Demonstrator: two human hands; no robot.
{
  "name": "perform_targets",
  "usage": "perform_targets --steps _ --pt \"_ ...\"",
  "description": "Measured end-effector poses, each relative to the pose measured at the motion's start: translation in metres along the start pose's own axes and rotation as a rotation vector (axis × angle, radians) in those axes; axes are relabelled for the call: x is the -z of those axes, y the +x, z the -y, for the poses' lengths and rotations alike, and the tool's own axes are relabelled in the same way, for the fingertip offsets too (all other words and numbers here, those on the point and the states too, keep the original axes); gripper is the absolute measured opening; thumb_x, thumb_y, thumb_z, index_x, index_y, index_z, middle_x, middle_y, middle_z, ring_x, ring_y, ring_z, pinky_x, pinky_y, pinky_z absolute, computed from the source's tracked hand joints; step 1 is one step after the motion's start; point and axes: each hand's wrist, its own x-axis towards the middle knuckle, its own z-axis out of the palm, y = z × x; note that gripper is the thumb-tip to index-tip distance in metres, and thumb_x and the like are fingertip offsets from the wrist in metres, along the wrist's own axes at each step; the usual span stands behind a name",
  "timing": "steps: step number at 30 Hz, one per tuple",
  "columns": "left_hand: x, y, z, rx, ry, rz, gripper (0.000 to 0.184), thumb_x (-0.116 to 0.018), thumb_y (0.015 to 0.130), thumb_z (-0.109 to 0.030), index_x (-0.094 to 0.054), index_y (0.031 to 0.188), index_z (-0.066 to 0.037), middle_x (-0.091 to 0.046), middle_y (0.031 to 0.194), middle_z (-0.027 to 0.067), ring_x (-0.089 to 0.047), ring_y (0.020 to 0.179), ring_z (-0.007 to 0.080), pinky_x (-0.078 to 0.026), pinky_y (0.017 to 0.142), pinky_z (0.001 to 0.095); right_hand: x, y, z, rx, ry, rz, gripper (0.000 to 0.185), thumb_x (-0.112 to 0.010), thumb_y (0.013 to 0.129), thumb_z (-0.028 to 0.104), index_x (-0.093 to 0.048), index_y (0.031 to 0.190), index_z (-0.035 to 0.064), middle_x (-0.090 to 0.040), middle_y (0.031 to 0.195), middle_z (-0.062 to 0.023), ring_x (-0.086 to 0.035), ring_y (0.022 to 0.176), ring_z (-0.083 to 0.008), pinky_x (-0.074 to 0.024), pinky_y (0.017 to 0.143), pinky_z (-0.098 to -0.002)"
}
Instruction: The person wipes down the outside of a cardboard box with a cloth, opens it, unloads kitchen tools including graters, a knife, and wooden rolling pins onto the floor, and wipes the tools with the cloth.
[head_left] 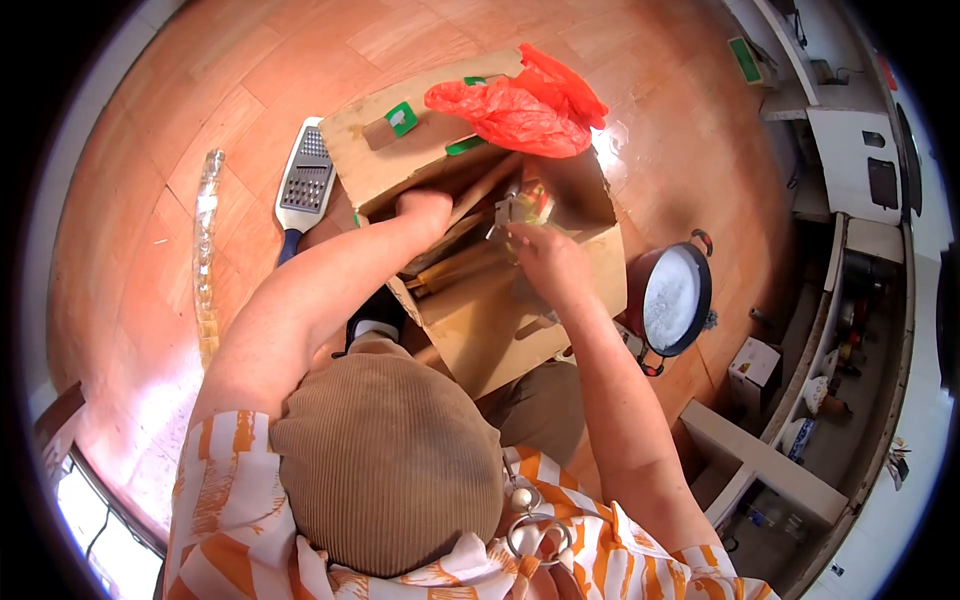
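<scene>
A cardboard box stands open on the floor in front of me, with long wooden pieces and other items inside. My left hand reaches into its left side beside the wood; its fingers are hidden, so I cannot tell whether they grip anything. Over the right part of the box, my right hand pinches a small silver metal tool, whose exact kind is unclear. Just behind the tool, a clear wrapper with red and yellow print shows in the box.
A red plastic bag drapes over the far flap. Left of the box lie a grater and a long clear strip. A two-handled pot with whitish contents stands right. Shelves line the far right.
</scene>
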Motion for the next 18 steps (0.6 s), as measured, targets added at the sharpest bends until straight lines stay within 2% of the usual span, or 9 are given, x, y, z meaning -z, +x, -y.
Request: perform_targets --steps 1,4,5,10,12,13,14,17,18 --pt "0.003 -0.004 -0.001 -0.079 0.059 -0.039 0.022 -0.048 0.075 -0.008 -0.066 0.086 -0.003 -0.062 0.095 0.0168 -0.062 0.086 0.0306 -0.05 0.071 0.0407 0.0 0.0 0.001 -0.005 0.006 0.001 0.027 -0.051 0.075 0.014 -0.063 0.098 0.0177 -0.061 0.085 -0.0122 -0.059 0.08 -0.0309 -0.0468 0.072 -0.0406" --pt "0.021 -0.016 -0.001 -0.128 0.015 -0.147 0.019 -0.047 0.074 -0.006 -0.062 0.085 0.001 -0.062 0.087 0.0195 -0.061 0.081 0.0339 -0.049 0.069 0.0433 -0.004 -0.001 -0.005 0.011 0.013 -0.031 0.028 -0.051 0.074 0.013 -0.063 0.099 0.0176 -0.061 0.086 -0.0122 -0.059 0.08 -0.031 -0.0466 0.073 -0.0404" --pt "0.022 -0.027 0.001 -0.187 -0.121 -0.297 0.014 -0.045 0.074 -0.005 -0.054 0.083 0.003 -0.06 0.078 0.0217 -0.059 0.076 0.0379 -0.047 0.068 0.046 -0.005 -0.001 -0.006 0.007 0.012 -0.028 0.028 -0.051 0.074 0.013 -0.063 0.099 0.0176 -0.061 0.086 -0.0122 -0.059 0.08 -0.031 -0.0466 0.073 -0.0404" --pt "0.059 -0.066 0.006 -0.146 -0.316 -0.37 0.009 -0.043 0.075 -0.004 -0.049 0.081 0.001 -0.057 0.075 0.0229 -0.054 0.071 0.0405 -0.044 0.063 0.0457 -0.006 0.002 -0.004 0.001 -0.004 -0.021 0.027 -0.05 0.074 0.014 -0.063 0.098 0.0176 -0.061 0.085 -0.012 -0.059 0.08 -0.0307 -0.0467 0.072 -0.0404" --pt "0.064 -0.075 0.015 -0.243 -0.561 -0.459 0.007 -0.044 0.076 -0.003 -0.048 0.081 0.0 -0.054 0.069 0.0197 -0.053 0.064 0.0354 -0.044 0.06 0.0408 -0.006 0.001 -0.003 -0.002 0.0 -0.026 0.026 -0.051 0.075 0.015 -0.063 0.098 0.0178 -0.061 0.085 -0.0118 -0.059 0.079 -0.0305 -0.0468 0.072 -0.0406" --pt "0.063 -0.078 0.021 -0.327 -0.688 -0.519 0.006 -0.047 0.078 -0.004 -0.049 0.083 -0.001 -0.052 0.065 0.0102 -0.05 0.055 0.0206 -0.042 0.053 0.0308 -0.006 0.002 -0.003 0.0 0.002 -0.032 0.026 -0.051 0.075 0.016 -0.064 0.097 0.0181 -0.061 0.084 -0.0117 -0.059 0.078 -0.0304 -0.0468 0.071 -0.0408" --pt "0.065 -0.08 0.025 -0.329 -0.688 -0.52 0.006 -0.047 0.078 -0.004 -0.049 0.083 -0.001 -0.052 0.065 0.0102 -0.05 0.055 0.0206 -0.042 0.053 0.0308 -0.006 0.002 -0.004 0.0 0.002 -0.033 0.026 -0.051 0.075 0.016 -0.064 0.097 0.0181 -0.061 0.084 -0.0117 -0.059 0.078 -0.0304 -0.0468 0.071 -0.0408" --pt "0.082 -0.091 0.039 -0.261 -1.185 -0.099 0.011 -0.05 0.08 -0.005 -0.054 0.09 -0.002 -0.052 0.068 -0.0022 -0.043 0.055 0.0022 -0.034 0.049 0.0165 -0.007 0.003 -0.003 0.002 0.004 -0.044 0.024 -0.052 0.076 0.017 -0.064 0.096 0.0184 -0.062 0.083 -0.0115 -0.06 0.077 -0.0301 -0.0469 0.07 -0.0411" --pt "0.086 -0.096 0.043 -0.259 -1.184 -0.101 0.011 -0.05 0.08 -0.005 -0.054 0.09 -0.002 -0.052 0.068 -0.0022 -0.043 0.055 0.0022 -0.034 0.049 0.0165 -0.006 0.002 -0.002 -0.015 0.0 -0.04 0.023 -0.053 0.076 0.018 -0.064 0.096 0.0183 -0.062 0.083 -0.0116 -0.06 0.078 -0.03 -0.0469 0.07 -0.041"
